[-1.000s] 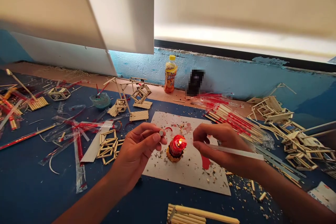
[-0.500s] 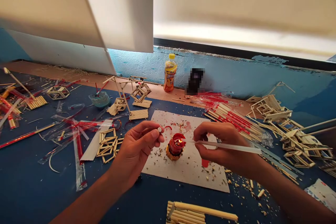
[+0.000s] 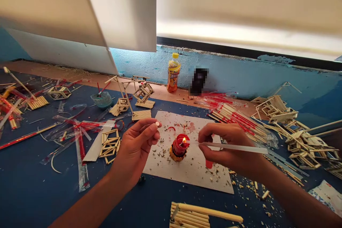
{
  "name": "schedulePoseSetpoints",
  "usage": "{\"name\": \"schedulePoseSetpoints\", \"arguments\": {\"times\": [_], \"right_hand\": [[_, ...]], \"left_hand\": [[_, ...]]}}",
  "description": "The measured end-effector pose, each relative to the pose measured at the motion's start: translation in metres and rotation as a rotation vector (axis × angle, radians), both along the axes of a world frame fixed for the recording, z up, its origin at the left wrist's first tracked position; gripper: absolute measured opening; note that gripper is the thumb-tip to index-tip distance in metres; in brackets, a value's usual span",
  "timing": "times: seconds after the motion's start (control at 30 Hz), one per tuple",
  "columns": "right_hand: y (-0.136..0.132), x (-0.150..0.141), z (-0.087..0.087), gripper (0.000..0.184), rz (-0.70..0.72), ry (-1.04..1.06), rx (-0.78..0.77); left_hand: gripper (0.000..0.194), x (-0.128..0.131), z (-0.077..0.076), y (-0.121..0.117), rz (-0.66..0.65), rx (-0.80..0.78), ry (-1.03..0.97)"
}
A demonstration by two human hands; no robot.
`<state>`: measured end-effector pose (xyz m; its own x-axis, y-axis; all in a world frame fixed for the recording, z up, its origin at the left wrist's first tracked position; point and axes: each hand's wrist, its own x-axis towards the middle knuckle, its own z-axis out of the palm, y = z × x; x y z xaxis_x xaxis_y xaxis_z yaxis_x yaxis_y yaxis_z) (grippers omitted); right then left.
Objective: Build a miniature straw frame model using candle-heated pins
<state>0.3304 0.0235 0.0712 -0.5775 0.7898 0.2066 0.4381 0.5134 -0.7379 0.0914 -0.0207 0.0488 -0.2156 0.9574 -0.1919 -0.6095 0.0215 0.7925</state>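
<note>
My right hand (image 3: 227, 140) is closed around a translucent white glue stick (image 3: 237, 148). The stick's left tip reaches the flame of a short red candle (image 3: 178, 146), which stands in a gold-coloured base. To the left of the candle, my left hand (image 3: 137, 140) pinches a small piece with a pale round end (image 3: 157, 123) between thumb and fingers; the rest of that piece is hidden. Under the candle lies a white card (image 3: 165, 171) strewn with shavings and red wax spots.
Small stick-built frames (image 3: 109, 144) stand left of the card. A bundle of red-marked sticks (image 3: 240, 124) lies at the right, near more stick models (image 3: 307, 146). A stick panel (image 3: 189, 217) sits at the front. Behind are a drink bottle (image 3: 173, 74) and a glass bowl (image 3: 102, 99).
My right hand has brought the glue stick's tip left to the candle flame. My left hand, still pinching the small piece, has drawn slightly left and up, away from the candle.
</note>
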Motion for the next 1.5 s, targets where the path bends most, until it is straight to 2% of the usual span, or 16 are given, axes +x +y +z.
{"name": "schedulePoseSetpoints", "arguments": {"times": [0.2,0.27,0.37,0.47,0.53,0.67,0.77,0.9,1.1,1.5], "right_hand": [[0.000,0.002,0.000,0.014,-0.019,0.018,-0.008],[-0.001,0.006,0.000,0.011,-0.017,0.139,-0.051],[-0.005,0.012,0.001,0.009,0.045,0.431,-0.164],[-0.012,0.013,0.007,0.016,0.103,0.684,-0.229],[-0.016,0.012,0.014,0.013,0.109,0.809,-0.257],[-0.023,0.008,0.024,0.006,0.107,0.955,-0.393],[-0.024,0.005,0.024,0.009,0.133,0.988,-0.473],[-0.022,0.002,0.022,0.008,0.158,1.031,-0.501],[-0.020,-0.001,0.021,0.004,0.207,1.095,-0.567],[-0.021,-0.001,0.020,0.009,0.117,1.017,-0.544]], "left_hand": [[0.025,-0.002,-0.003,0.002,-0.003,0.026,0.007],[0.024,-0.002,-0.001,0.001,-0.010,0.055,0.013],[0.023,0.002,0.012,0.000,-0.051,0.105,0.011],[0.017,0.012,0.030,-0.002,-0.189,0.176,-0.013],[0.014,0.021,0.040,-0.002,-0.305,0.214,-0.026],[0.012,0.037,0.048,0.000,-0.449,0.229,-0.038],[0.014,0.045,0.048,0.003,-0.503,0.231,-0.017],[0.015,0.052,0.049,0.004,-0.555,0.227,0.017],[0.012,0.054,0.048,0.006,-0.533,0.210,0.010],[0.011,0.051,0.045,0.003,-0.553,0.202,0.000]]}}
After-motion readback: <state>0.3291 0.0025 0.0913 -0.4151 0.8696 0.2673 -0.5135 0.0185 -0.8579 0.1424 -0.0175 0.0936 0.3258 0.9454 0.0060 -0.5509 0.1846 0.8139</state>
